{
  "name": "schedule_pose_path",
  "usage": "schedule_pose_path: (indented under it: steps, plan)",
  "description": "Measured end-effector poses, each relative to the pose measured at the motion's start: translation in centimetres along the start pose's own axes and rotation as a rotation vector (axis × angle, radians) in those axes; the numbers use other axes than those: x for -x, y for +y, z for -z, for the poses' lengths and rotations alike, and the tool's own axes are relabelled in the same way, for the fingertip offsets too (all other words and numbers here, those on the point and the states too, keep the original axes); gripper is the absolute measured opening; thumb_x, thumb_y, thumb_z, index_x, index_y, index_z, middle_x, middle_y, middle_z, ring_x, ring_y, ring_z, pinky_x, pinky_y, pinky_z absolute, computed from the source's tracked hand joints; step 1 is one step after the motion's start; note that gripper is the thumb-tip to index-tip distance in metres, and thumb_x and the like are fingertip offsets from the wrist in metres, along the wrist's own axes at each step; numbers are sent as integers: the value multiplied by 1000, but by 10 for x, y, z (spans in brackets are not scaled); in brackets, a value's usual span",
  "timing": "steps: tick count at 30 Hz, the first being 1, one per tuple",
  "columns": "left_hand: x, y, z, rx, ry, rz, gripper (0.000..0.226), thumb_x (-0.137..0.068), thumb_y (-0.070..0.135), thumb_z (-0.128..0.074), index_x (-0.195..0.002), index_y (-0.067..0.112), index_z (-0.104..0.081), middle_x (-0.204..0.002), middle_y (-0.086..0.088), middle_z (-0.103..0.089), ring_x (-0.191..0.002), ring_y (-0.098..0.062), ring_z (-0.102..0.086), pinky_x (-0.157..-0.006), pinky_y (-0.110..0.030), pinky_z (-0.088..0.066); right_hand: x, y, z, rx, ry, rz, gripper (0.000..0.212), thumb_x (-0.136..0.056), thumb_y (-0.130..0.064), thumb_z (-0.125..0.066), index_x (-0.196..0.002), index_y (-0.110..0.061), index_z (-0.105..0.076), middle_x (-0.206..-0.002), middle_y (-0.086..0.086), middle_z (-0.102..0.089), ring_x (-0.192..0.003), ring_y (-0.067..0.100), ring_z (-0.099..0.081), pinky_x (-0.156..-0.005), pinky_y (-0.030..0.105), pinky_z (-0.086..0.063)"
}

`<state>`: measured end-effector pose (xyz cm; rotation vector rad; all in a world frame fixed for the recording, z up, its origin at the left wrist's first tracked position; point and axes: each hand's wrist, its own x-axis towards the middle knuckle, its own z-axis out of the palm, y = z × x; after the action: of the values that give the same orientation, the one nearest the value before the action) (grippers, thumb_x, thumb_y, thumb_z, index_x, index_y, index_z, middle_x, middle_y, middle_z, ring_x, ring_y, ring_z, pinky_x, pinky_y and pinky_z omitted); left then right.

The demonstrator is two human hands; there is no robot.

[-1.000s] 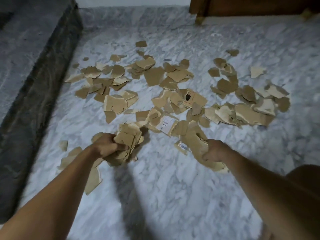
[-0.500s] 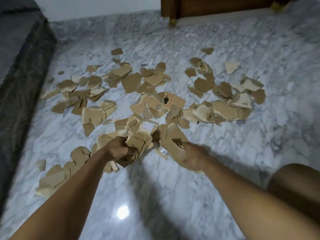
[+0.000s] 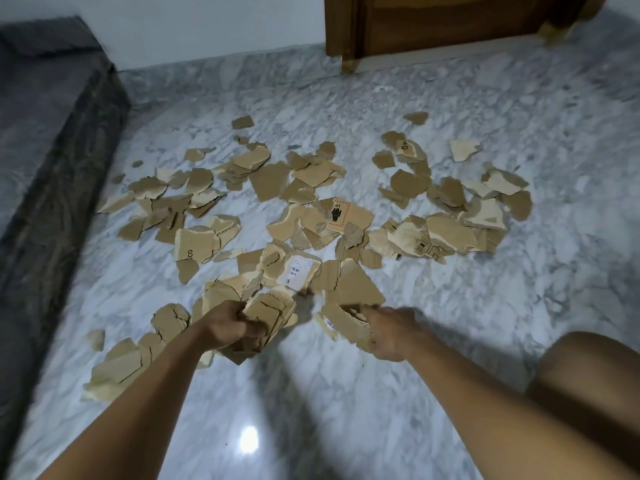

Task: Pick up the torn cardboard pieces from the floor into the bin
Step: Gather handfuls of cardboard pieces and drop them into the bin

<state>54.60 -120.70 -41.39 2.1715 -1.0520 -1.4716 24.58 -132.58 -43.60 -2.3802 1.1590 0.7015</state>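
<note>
Several torn brown cardboard pieces (image 3: pixel 304 188) lie scattered over the marble floor (image 3: pixel 433 341), from the left step across to the right. My left hand (image 3: pixel 232 327) grips a thick bundle of cardboard pieces (image 3: pixel 268 313) just above the floor. My right hand (image 3: pixel 391 334) holds a few larger cardboard pieces (image 3: pixel 349 299), one with a small label strip. A piece with a white shipping label (image 3: pixel 299 270) lies just beyond both hands. No bin is in view.
A dark stone step (image 3: pixel 59 174) runs along the left side. A wooden door and frame (image 3: pixel 433 26) stand at the far wall. My knee (image 3: pixel 588 386) shows at the lower right. A light glare (image 3: pixel 249 439) marks the floor near me.
Both hands have drawn closer together while keeping their cardboard. The view has tilted up, showing more of the door and wall.
</note>
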Motion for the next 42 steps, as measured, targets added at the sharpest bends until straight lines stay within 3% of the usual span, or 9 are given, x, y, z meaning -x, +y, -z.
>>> schedule_pose_path:
  steps: [6, 10, 14, 21, 26, 29, 34, 39, 42]
  plan:
    - [23, -18, 27, -47, 23, 38, 32, -69, 28, -83, -95, 13, -73, -85, -8, -77, -85, -30, -73, -87, -47, -57, 4, -2, 4, -194, -75, -59, 74, -85, -44, -67, -148, -26, -31, -139, 8, -54, -121, 31, -56, -98, 37, -49]
    - [38, -35, 45, -223, 0, 162, 35, -67, 39, -81, -96, 22, -72, -97, 0, -74, -95, -21, -67, -91, -35, -51, -5, -17, 24, -290, -203, -85, 90, -78, -33, -76, -153, -23, -27, -144, 9, -52, -121, 30, -57, -96, 36, -52]
    - [55, -47, 49, -325, -26, 244, 17, -77, 33, -79, -78, 25, -64, -87, 7, -67, -91, -17, -60, -74, -25, -43, -23, -52, 33, -397, -109, -60, 95, -80, -34, -78, -156, -21, -23, -147, 7, -48, -128, 29, -52, -101, 30, -46]
    - [46, -58, 42, -77, 158, 140, 19, -80, 26, -78, -96, 18, -70, -86, 7, -69, -81, -7, -61, -62, -14, -40, -40, -91, -11, -459, 64, -231, 58, -82, -32, -74, -132, -13, -49, -141, 14, -33, -131, 31, -36, -95, 27, -40]
    - [13, -57, 37, 37, 314, 104, 30, -75, 27, -83, -99, 13, -71, -93, -2, -71, -85, -17, -65, -68, -24, -46, -38, -96, -16, -517, 167, -195, 67, -78, -27, -74, -138, -16, -46, -136, 9, -54, -125, 30, -53, -97, 29, -46]
    - [-17, -55, 33, 30, 350, 139, 46, -67, 41, -85, -102, 15, -72, -100, -3, -71, -94, -23, -66, -82, -31, -51, -39, -99, -18, -461, 172, -137, 82, -83, -25, -70, -153, -24, -28, -142, 7, -50, -131, 31, -49, -102, 32, -43]
    - [-46, -63, 13, -327, 406, 261, 60, -65, 63, -65, -112, 25, -71, -122, -11, -51, -121, -32, -43, -93, -38, -44, -38, -108, -22, -261, 212, -61, 77, -91, -24, -64, -154, -26, -20, -143, 9, -42, -135, 30, -37, -107, 36, -38]
    - [-33, -55, 8, -259, 470, 190, 39, -72, 48, -67, -96, 18, -74, -111, -12, -59, -102, -29, -57, -76, -28, -46, -42, -110, -25, -265, 201, -68, 76, -91, -19, -63, -152, -33, -20, -140, 6, -42, -133, 31, -36, -106, 37, -38]
    - [-18, -44, 9, -75, 509, 82, 22, -75, 30, -77, -90, 15, -70, -89, -6, -68, -84, -26, -62, -68, -26, -43, -40, -108, -24, -281, 179, -85, 76, -91, -21, -64, -153, -27, -21, -142, 7, -40, -138, 32, -31, -107, 39, -38]
